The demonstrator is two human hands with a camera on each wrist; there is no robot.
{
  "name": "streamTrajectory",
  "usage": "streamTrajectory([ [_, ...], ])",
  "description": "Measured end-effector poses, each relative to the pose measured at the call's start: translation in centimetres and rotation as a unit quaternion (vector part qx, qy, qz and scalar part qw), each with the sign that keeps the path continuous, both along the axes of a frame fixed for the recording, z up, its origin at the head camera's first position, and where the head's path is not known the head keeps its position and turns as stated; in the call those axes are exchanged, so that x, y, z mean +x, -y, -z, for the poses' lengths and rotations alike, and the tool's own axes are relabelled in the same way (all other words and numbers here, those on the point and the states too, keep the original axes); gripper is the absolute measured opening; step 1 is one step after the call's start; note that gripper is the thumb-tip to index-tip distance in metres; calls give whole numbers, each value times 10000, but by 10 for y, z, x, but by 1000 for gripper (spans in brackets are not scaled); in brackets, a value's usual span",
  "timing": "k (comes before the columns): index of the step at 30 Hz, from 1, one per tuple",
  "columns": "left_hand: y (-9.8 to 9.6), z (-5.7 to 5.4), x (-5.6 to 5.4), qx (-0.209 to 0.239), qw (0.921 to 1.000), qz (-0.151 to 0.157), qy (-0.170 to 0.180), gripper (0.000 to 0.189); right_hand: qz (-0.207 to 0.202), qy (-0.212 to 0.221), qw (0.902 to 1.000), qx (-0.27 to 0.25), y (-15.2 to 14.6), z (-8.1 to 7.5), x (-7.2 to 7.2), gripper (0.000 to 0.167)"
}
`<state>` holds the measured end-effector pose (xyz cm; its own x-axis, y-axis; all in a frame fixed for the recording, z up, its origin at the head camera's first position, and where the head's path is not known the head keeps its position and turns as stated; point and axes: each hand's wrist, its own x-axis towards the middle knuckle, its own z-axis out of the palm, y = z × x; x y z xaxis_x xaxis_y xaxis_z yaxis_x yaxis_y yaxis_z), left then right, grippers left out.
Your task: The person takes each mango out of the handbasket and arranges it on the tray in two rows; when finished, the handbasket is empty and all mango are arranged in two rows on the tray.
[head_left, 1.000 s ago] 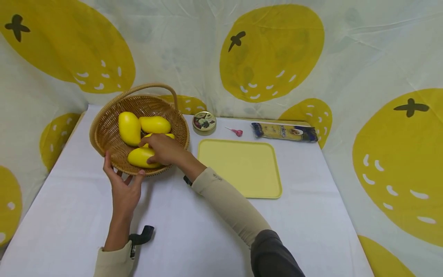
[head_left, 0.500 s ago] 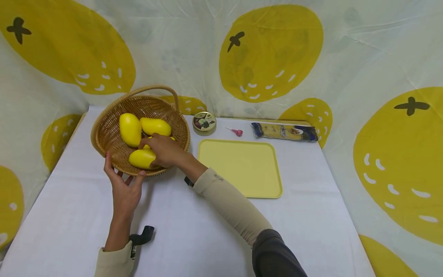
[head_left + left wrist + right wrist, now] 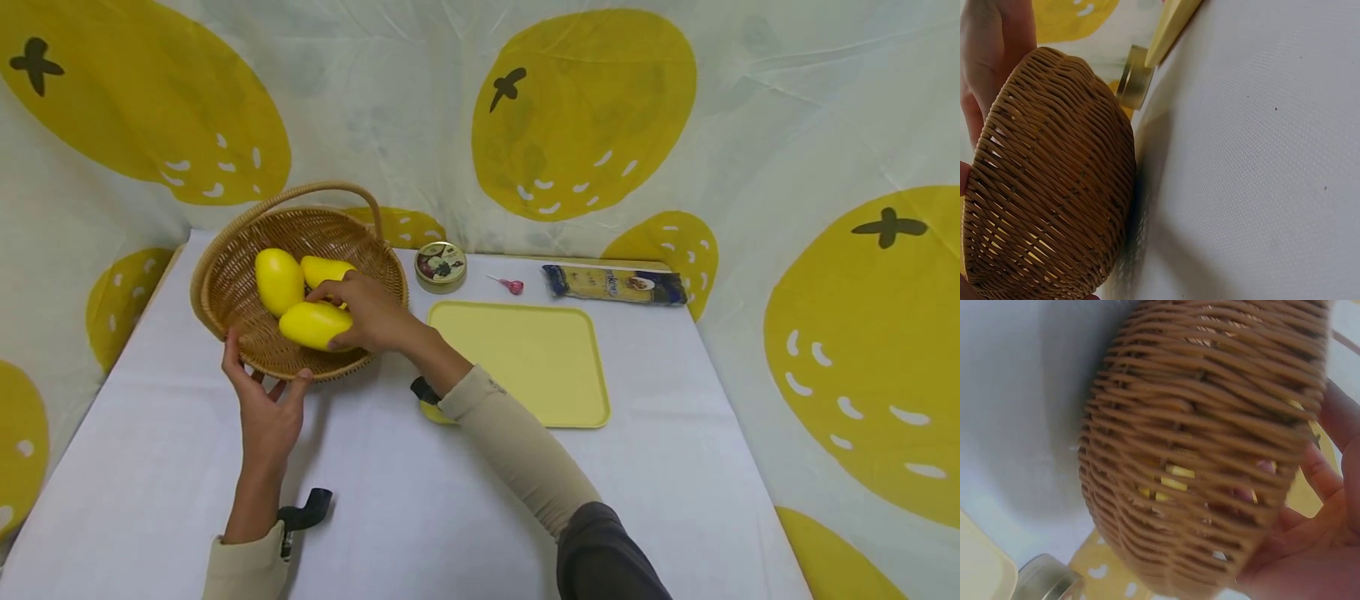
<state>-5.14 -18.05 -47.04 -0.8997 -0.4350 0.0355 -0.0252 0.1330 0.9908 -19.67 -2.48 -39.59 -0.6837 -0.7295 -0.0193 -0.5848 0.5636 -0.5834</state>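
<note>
A wicker basket (image 3: 247, 329) with a hoop handle stands tilted at the back left, its side filling much of both wrist views. My left hand (image 3: 268, 421) holds its near rim, thumb and fingers spread along the edge. Inside, my right hand (image 3: 375, 317) grips a yellow mango (image 3: 313, 325) at its right end, thumb on the near side and fingers over the far side. Another mango (image 3: 278, 282) leans upright to the left, and one more (image 3: 324, 271) lies behind, partly covered by my right hand. In the right wrist view the weave hides most of the fruit.
A pale yellow tray (image 3: 555, 367) lies right of the basket, partly under my right forearm. Behind it are a round tin (image 3: 441, 267), a small pink object with a thin stem (image 3: 512, 286) and a blue and gold packet (image 3: 615, 284). A fruit-print cloth hangs behind the table.
My right hand has shifted up and to the right, lifting the near mango slightly from the basket's bottom. My left hand keeps its hold on the rim.
</note>
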Motion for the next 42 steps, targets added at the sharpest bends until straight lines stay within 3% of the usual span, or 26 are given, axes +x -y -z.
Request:
streamTrajectory([
  [8, 0, 2, 0, 57, 10000, -11, 44, 106, 248, 8, 9986, -468, -23, -12, 1, 66],
  [15, 1, 4, 0, 42, 10000, -27, 23, 107, 634, 261, 9952, -703, -42, -29, 1, 68],
  [24, -2, 1, 1, -7, 10000, -68, 38, 105, 675, 102, 9889, -1322, -81, -43, -4, 66],
  [36, 0, 3, -1, -15, 10000, -38, -67, 105, 1179, 182, 9813, -1510, -147, -45, -11, 67],
  [42, -2, 1, 0, -27, 10000, -54, -35, 105, 1373, 171, 9783, -1540, -172, -37, -14, 68],
])
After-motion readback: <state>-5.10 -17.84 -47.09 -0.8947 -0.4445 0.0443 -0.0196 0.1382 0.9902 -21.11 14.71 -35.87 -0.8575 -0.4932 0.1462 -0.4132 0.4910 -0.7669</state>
